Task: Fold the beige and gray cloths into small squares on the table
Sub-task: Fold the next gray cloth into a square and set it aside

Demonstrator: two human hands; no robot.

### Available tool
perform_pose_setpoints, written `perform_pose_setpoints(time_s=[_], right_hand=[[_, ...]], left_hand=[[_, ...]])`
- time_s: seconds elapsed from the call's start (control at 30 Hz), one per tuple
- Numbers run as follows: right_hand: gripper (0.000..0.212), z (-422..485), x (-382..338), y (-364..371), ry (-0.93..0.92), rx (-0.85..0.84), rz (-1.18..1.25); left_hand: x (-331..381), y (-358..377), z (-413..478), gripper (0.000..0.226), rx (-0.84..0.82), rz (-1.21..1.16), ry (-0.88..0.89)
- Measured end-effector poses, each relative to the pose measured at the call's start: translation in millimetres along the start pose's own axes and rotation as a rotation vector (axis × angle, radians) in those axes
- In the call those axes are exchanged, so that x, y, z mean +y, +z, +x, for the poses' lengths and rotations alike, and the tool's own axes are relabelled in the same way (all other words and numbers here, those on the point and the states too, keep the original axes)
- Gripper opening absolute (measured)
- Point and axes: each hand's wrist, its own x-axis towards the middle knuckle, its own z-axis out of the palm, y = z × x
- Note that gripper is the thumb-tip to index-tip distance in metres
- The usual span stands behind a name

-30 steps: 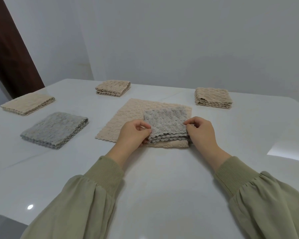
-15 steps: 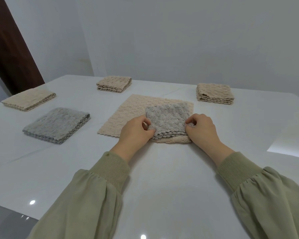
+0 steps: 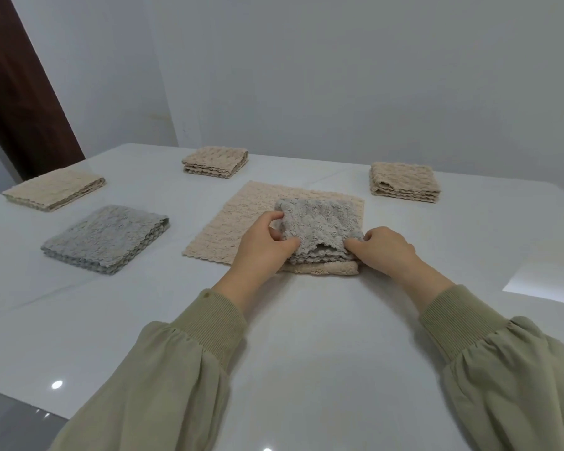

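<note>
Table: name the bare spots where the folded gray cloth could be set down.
Free: the near table between the sleeves; the right side in front of the right beige stack. Crowded: the left, by the gray stack and left beige stack.

There is one view only, from a wide-angle camera worn on the person's head. It looks forward and down across the white table (image 3: 306, 320), from its near side toward the far wall (image 3: 339, 76). It is close: the sleeves (image 3: 163, 385) fill the near corners, and the left hand (image 3: 264, 249) and right hand (image 3: 385, 252), both gripping the gray cloth (image 3: 319, 219), are at the centre.
</note>
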Motion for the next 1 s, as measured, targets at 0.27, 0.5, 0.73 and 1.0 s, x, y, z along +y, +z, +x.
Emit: perform_pose_setpoints(time_s=[0.27,0.5,0.73,1.0], right_hand=[[0.040,-6.8,-14.5,-11.9,-0.092,0.115,0.427],[0.039,-8.9,-51.0,-4.3,-0.286,0.349,0.625],[0.029,-3.7,-31.2,35.3,-0.306,0.264,0.058],[0.036,-4.8,-24.2,31.9,-0.620,0.130,0.189]], left_hand=[[6.7,0.5,4.1,0.052,0.091,-0.416,-0.036],[1.0,-33.4,12.7,0.054,0.131,-0.488,-0.058],[-15.4,-50.3,7.7,0.053,0.080,0.503,0.049],[-21.7,-35.9,5.5,0.025,-0.003,0.601,0.431]])
